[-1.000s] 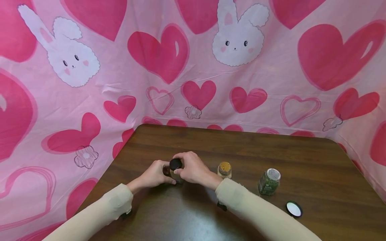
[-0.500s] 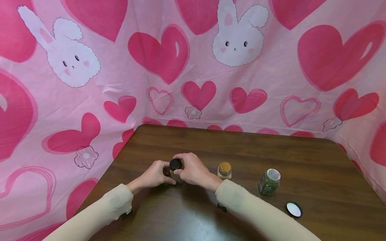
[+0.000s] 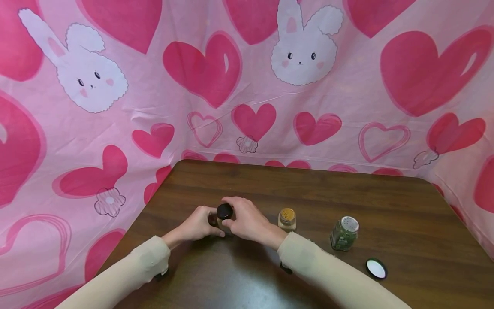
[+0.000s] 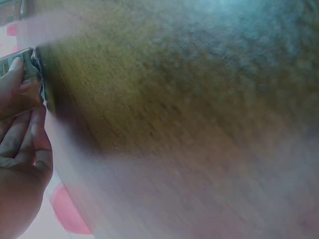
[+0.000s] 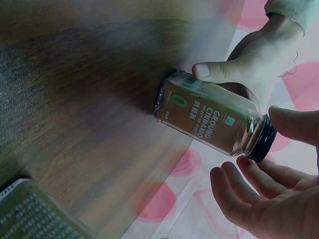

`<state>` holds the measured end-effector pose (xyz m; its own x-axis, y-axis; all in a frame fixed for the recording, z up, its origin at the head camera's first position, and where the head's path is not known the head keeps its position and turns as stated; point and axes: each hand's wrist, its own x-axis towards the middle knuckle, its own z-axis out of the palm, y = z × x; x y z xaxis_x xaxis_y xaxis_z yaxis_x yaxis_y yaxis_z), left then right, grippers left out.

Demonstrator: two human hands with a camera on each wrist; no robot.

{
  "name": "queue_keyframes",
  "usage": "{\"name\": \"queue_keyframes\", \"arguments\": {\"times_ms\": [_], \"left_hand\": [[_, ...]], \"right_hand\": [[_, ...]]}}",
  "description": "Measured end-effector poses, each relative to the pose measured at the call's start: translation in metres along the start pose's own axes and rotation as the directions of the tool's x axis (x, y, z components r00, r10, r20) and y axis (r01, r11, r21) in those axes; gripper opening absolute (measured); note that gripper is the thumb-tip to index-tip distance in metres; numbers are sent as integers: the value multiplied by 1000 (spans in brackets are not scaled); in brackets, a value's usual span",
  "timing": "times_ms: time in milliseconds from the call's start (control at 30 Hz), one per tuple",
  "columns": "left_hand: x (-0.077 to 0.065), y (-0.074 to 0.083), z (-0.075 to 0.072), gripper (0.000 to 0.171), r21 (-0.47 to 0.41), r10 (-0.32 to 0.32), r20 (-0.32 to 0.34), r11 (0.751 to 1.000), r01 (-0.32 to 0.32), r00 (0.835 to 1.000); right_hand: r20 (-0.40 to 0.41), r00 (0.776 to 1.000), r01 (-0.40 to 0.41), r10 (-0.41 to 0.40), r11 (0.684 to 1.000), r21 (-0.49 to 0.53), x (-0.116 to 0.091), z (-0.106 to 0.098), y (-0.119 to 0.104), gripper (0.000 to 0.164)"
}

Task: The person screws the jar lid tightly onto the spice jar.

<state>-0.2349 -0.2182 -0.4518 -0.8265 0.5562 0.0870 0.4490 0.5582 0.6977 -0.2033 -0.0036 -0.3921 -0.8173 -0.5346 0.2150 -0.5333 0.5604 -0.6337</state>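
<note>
A clear glass jar of ground cinnamon (image 5: 204, 115) stands on the table, its label readable in the right wrist view. My left hand (image 3: 196, 224) grips the jar's body from the left, its thumb along one side. On top sits a black lid (image 3: 224, 210), and my right hand (image 3: 250, 219) has it between thumb and fingers. From the right wrist, thumb and index fingertip show at the lid's edge (image 5: 263, 140), while the other fingers extend below it. The left wrist view catches only part of the held jar (image 4: 26, 89) at its left border.
An uncapped jar of yellow-brown powder (image 3: 287, 220) stands right of my right hand. Farther right is a jar of green herbs (image 3: 344, 235) with a perforated top. A loose lid (image 3: 376, 268), white inside up, lies nearer me on the wooden table (image 3: 328, 189). Patterned cloth (image 3: 262, 90) hangs behind.
My right hand has shifted slightly at the lid, its thumb a little lower. My left hand and the jar stay in place, as do the other jars and the loose lid.
</note>
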Motion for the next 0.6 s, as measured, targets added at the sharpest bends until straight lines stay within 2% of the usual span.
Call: {"name": "queue_keyframes", "arguments": {"times_ms": [200,467,600], "left_hand": [[0,1,0,35,3,-4,0,1000,4,1000],[-1,2,-1,37,-8,25,4,1000,-25,1000],[-2,0,-1,38,-9,32,5,999,-32,999]], "right_hand": [[1,1000,-10,10,1000,-16,-3,-3,-1,54],[-2,1000,4,-4,1000,-13,-11,-6,0,52],[-4,1000,-19,19,1000,-14,-16,-8,-1,55]]}}
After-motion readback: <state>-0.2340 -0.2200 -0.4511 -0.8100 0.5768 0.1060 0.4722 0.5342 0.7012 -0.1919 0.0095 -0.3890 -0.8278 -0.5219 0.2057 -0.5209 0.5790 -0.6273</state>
